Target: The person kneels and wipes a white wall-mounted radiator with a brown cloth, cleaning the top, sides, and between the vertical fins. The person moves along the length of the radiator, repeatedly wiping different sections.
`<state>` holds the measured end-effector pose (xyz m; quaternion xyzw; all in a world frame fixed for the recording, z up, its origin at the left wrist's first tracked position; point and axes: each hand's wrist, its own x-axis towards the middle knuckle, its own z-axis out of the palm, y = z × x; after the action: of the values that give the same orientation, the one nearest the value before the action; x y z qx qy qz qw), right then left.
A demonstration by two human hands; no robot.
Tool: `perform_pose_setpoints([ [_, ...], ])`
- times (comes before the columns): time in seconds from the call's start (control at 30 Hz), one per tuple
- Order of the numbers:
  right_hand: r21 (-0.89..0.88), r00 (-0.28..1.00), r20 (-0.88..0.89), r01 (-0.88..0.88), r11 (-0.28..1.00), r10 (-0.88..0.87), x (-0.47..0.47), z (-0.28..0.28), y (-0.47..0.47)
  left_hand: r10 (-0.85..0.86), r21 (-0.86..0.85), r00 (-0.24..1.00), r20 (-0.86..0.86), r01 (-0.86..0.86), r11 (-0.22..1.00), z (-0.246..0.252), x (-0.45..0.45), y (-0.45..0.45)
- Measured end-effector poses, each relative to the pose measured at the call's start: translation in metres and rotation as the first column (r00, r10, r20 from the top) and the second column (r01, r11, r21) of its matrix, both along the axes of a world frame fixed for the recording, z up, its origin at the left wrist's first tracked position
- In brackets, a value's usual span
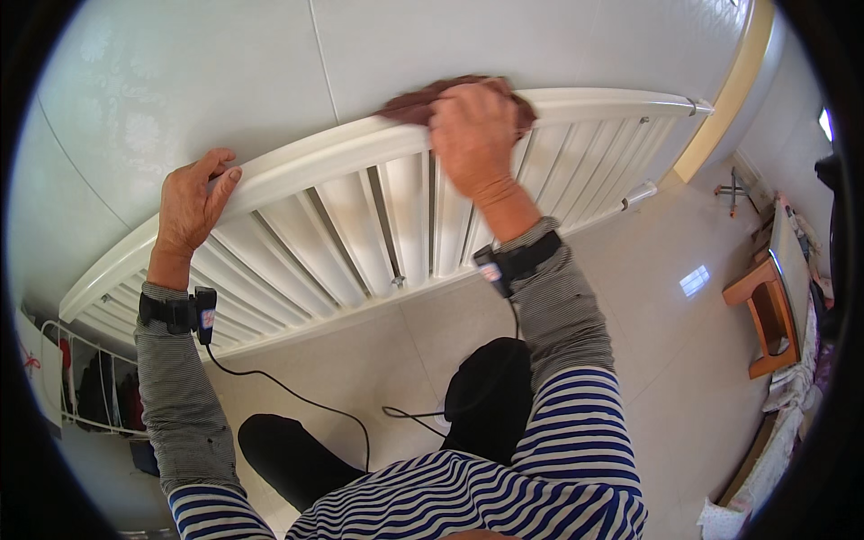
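Observation:
A long white radiator with vertical slats stands against a pale wall and bows across the view. My right hand presses a dark brown cloth onto the radiator's top, right of the middle; hand and cloth are slightly blurred. Most of the cloth under the palm is hidden. My left hand rests at the radiator's top edge on the left, thumb and fingers apart, holding no loose thing. Black straps with small cabled devices sit around both wrists.
At the lower left is a white wire rack with dark and red items. On the right stand an orange-brown wooden piece of furniture and bundled fabric. A yellowish door frame rises beyond the radiator's right end. Cables hang from both wrists.

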<state>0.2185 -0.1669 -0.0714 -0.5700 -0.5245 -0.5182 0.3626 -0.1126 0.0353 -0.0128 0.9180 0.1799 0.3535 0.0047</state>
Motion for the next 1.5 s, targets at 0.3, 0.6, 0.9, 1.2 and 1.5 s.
perform_pose_setpoints([
  [0.3, 0.041, 0.942, -0.217, 0.270, 0.962, -0.255, 0.126, 0.002, -0.066, 0.029, -0.034, 0.997, -0.066, -0.032, 0.999, 0.007, 0.003, -0.002],
  [0.6, -0.123, 0.995, -0.091, 0.016, 0.992, -0.028, 0.026, 0.002, -0.034, 0.056, -0.142, 0.998, 0.024, -0.052, 0.988, 0.000, 0.004, 0.003],
  [0.9, -0.402, 0.921, -0.250, 0.182, 0.897, -0.299, 0.065, 0.027, -0.059, 0.119, -0.086, 0.993, 0.021, -0.117, 0.989, -0.004, 0.002, 0.002],
  [1.2, -0.169, 0.875, -0.473, 0.028, 0.985, -0.106, 0.010, -0.030, -0.125, 0.093, 0.129, 0.996, 0.001, -0.092, 0.987, -0.005, 0.008, 0.014],
  [1.5, -0.665, 0.738, -0.635, -0.673, -0.324, -0.228, -0.091, -0.426, -0.213, 0.150, -0.064, 0.985, -0.079, -0.156, 0.986, 0.006, 0.000, 0.000],
])
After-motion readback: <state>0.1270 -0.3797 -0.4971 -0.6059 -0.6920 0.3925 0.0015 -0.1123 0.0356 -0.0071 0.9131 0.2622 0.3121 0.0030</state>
